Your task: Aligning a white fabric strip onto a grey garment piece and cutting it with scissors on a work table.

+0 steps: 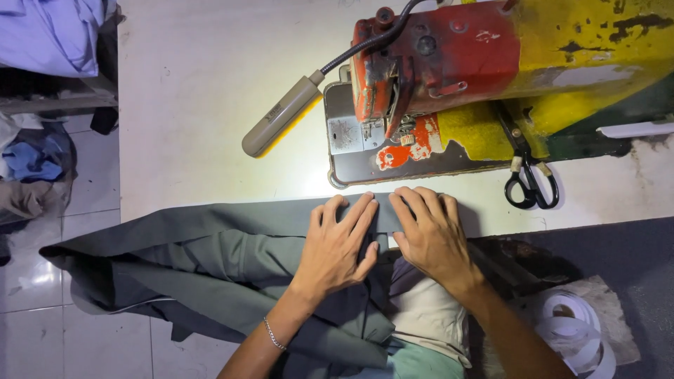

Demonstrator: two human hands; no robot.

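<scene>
At the far left a heap of pale blue and beige clothes (38,42) lies beside the bench (203,91), and the grey-green garment (210,253) trails off the bench's near edge toward the tiled floor (42,281). The left hand (340,245) lies flat on the garment's folded edge, fingers spread, its grip open and closed round nothing; a thin bracelet (274,335) circles that wrist. Just beside it the right hand (428,235) presses the same fold, equally flat and empty. Behind them stands the red and yellow sewing machine (491,63), its lamp (281,116) on a flexible neck to the left (still lit, it seems), black scissors (530,179) to the right, rolls of white tape (579,333) lower right. The hanging weight of cloth could likely drag the fold askew, and fingertips stray near the presser foot.
</scene>
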